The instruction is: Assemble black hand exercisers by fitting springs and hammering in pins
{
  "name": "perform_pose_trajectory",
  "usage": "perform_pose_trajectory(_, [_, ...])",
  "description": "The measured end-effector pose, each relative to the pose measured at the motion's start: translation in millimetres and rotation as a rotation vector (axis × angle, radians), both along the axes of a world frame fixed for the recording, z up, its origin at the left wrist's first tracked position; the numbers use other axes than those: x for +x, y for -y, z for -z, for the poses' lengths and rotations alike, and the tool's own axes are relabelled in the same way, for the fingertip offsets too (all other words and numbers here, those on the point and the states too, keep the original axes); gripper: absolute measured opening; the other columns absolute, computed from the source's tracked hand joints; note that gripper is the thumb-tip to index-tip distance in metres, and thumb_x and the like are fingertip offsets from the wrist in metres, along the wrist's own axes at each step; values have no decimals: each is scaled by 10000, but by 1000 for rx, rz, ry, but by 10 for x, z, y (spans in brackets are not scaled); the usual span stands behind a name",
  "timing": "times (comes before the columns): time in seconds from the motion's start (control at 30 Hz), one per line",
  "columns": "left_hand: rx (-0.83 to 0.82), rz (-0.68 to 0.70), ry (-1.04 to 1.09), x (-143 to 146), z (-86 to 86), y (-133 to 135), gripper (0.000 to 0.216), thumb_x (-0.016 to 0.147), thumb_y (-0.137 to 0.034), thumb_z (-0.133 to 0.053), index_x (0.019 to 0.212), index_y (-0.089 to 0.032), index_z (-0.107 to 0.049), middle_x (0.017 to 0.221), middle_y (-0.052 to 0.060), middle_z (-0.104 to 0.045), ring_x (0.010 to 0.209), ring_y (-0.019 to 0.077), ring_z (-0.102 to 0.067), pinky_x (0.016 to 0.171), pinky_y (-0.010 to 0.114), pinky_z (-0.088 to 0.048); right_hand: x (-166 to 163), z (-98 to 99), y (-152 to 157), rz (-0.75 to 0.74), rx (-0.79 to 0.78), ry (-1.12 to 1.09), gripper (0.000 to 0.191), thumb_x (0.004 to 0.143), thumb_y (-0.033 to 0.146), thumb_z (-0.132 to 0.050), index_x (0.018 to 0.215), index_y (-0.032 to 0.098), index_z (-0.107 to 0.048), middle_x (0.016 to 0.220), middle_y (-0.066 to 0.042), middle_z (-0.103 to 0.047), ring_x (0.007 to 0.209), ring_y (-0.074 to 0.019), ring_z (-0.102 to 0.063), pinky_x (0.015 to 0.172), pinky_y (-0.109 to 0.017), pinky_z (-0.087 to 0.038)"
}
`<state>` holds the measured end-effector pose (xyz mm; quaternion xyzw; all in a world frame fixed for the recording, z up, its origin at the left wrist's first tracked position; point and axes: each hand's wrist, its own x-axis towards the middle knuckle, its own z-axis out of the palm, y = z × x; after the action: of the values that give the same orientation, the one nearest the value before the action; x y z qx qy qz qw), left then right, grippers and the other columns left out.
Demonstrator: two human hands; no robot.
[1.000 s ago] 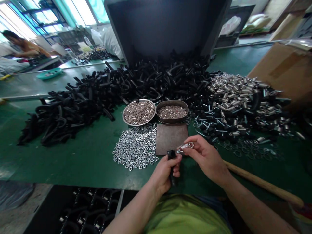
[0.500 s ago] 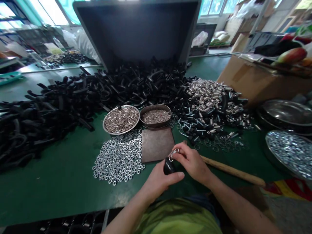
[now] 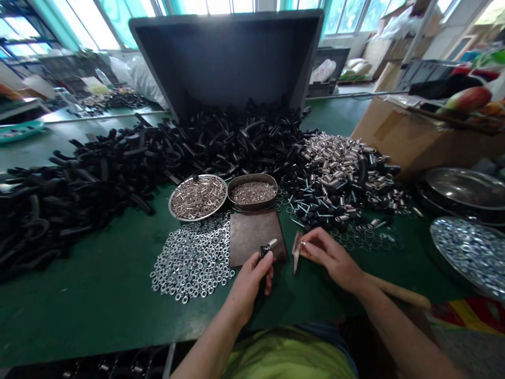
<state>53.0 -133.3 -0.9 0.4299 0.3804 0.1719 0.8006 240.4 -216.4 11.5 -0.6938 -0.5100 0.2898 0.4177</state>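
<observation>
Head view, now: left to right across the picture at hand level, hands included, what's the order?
Curved black pieces, loose pile of silver metal rings, left hand, narrow brownish hammer head, right hand, pale wooden handle, shallow round metal dish of silver pieces.

Left hand [image 3: 250, 276]: fingers curled in a grip, thumb uppermost. Right hand [image 3: 331, 259]: fingers bent, thumb near forefinger. Forearms [image 3: 215, 334], two: bare, angled inward.
</observation>
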Motion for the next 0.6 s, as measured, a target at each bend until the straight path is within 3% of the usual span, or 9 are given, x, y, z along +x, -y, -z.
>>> perform_pose_trajectory(0.1, [-92,17,24,90,-19,55,514,745,-656,-535,851,-153,-532,641,-42,-426,515,61,-370,418,159,-278,-379,-98,-126,-33,32,-63,136,922,321,-391,872,231,-481,668,13,-578,596,-145,-556,579,-266,-430])
perform_pose_trajectory(0.2, [-122,-1,26,120,-7,87,558,738,-708,-482,803,-154,-504,656,-32,-433,523,62,-372,419,156,-279,-572,-119,-230,-30,34,45,113,899,294,-414,846,240,-497,663,2,-605,616,-168,-596,582,-275,-427])
perform_pose_trajectory(0.4, [-59,-6,38,51,-3,86,512,740,-677,-517,798,-170,-467,679,-32,-420,530,63,-378,405,152,-277,-576,-110,-276,-90,-6,85,164,889,314,-406,845,245,-549,701,-12,-661,622,-184,-640,568,-273,-457])
perform_pose_trajectory(0.6, [89,47,-20,36,43,42,561,708,-733,-480,816,-183,-468,609,-46,-401,476,76,-374,397,192,-315,-430,39,-335,-117,118,131,143,800,338,-493,786,279,-622,663,-5,-680,540,-183,-637,490,-260,-491])
